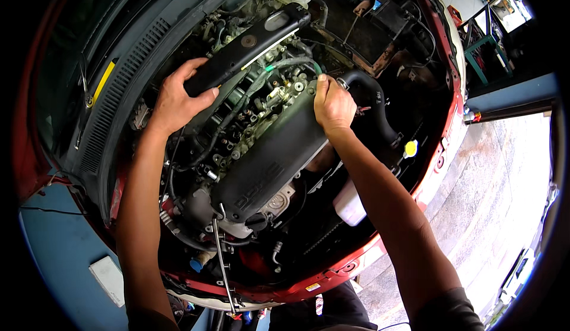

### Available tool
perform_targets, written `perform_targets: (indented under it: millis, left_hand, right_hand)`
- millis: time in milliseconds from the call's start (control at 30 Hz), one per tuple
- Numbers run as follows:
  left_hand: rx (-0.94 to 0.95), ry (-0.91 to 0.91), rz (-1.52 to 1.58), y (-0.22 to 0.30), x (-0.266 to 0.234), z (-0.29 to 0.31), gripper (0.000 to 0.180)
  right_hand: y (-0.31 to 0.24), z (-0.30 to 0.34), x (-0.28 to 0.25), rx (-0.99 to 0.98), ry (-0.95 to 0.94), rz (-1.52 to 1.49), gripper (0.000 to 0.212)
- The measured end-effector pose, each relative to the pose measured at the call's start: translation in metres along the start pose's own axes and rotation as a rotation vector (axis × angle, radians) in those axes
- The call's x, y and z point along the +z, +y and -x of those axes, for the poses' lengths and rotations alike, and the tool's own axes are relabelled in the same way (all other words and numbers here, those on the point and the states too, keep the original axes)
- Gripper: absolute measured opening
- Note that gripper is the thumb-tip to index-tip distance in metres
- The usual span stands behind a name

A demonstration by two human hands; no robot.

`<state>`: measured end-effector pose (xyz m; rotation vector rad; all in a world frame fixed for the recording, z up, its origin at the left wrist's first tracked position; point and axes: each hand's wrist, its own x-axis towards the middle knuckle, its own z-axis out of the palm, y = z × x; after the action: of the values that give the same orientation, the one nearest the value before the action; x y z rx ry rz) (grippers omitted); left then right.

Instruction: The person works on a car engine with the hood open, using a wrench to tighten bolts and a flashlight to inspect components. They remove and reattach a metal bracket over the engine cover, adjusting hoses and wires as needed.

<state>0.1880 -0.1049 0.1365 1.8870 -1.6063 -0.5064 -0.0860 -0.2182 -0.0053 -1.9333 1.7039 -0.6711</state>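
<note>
Both hands (178, 96) (bare) grip engine covers (270, 158) — firmly.

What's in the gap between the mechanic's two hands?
In the head view, exposed engine fittings and a grey hose lie between the left hand and right hand.

Your head camera looks steeply down from close above into the open engine bay (273, 153) of a red car (442, 147). Your forearms enter from the lower edge; fisheye bending curves the rim, with pavement (499, 194) at right.
</note>
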Motion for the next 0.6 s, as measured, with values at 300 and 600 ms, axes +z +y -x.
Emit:
perform_targets:
  millis: [300,600]
  left_hand:
    - [0.038,-0.117,-0.003,-0.008,-0.004,-0.012,0.066]
    - [0.073,-0.161,-0.182,0.007,-0.001,-0.029,0.064]
  right_hand:
    - [0.015,-0.008,0.002,-0.141,0.037,-0.068,0.033]
    - [0.014,-0.013,-0.002,-0.160,-0.009,-0.104,0.027]
